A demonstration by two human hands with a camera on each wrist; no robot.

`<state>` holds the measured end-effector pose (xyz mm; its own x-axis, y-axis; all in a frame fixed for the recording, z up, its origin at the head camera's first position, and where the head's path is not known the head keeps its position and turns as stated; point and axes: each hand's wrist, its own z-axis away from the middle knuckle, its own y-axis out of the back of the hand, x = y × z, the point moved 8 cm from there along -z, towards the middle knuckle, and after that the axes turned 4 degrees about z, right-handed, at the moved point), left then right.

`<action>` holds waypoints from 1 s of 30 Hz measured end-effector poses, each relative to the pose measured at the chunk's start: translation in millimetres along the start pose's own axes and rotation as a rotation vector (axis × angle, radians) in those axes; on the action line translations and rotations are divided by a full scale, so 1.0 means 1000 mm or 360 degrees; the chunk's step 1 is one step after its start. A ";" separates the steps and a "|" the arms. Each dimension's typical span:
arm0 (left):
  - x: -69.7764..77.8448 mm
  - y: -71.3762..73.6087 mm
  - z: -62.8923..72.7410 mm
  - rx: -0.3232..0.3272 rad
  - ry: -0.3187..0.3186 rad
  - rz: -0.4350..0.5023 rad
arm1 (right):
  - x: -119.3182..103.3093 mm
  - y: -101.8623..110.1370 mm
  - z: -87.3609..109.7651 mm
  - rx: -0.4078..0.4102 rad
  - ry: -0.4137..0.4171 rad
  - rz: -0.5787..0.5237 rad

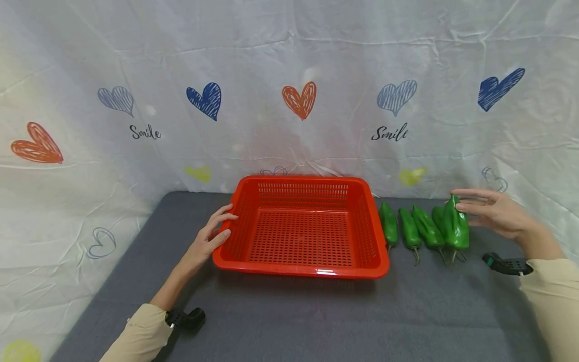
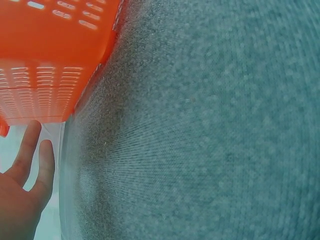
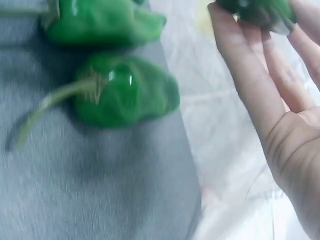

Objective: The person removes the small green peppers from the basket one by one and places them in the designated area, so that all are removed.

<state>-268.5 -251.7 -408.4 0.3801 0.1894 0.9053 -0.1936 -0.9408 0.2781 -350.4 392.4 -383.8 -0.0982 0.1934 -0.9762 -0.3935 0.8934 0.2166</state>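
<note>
My right hand [image 1: 499, 213] pinches a green pepper [image 1: 457, 229] near its pointed far end, its stem toward me. In the right wrist view, the fingers [image 3: 250, 75] are at this pepper [image 3: 272, 12], cut off by the top edge. Several more green peppers [image 1: 409, 230] lie side by side, stems toward me, between the basket and the right hand. At the left rim of the red plastic basket [image 1: 298, 270], my left hand [image 1: 210, 234] rests with fingers spread, some reaching over the rim. Two fingers [image 2: 46, 165] show straight beside the basket's wall in the left wrist view.
The basket's perforated floor [image 1: 298, 239] shows bare. Grey cloth [image 1: 307, 322] covers the table. Behind it hangs a white sheet [image 1: 253, 60] printed with hearts. Black straps [image 1: 506, 264] are at both wrists, below beige sleeves [image 1: 554, 296].
</note>
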 end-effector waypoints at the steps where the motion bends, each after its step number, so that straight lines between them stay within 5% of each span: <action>1: 0.000 0.000 0.000 0.0000 0.0000 0.0000 | 0.001 0.003 0.001 0.0015 -0.0006 -0.0001; 13: 0.000 -0.001 0.000 -0.0005 0.0002 0.0002 | 0.015 0.033 0.012 0.0268 -0.0192 0.0269; 30: 0.000 -0.001 0.000 -0.0014 0.0005 0.0001 | 0.038 0.049 0.003 0.0233 -0.0281 0.0255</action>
<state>-268.7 -250.8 -408.7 0.3769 0.1898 0.9066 -0.2017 -0.9385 0.2804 -370.6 444.5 -410.0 0.0176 0.3933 -0.9192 -0.2480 0.8924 0.3770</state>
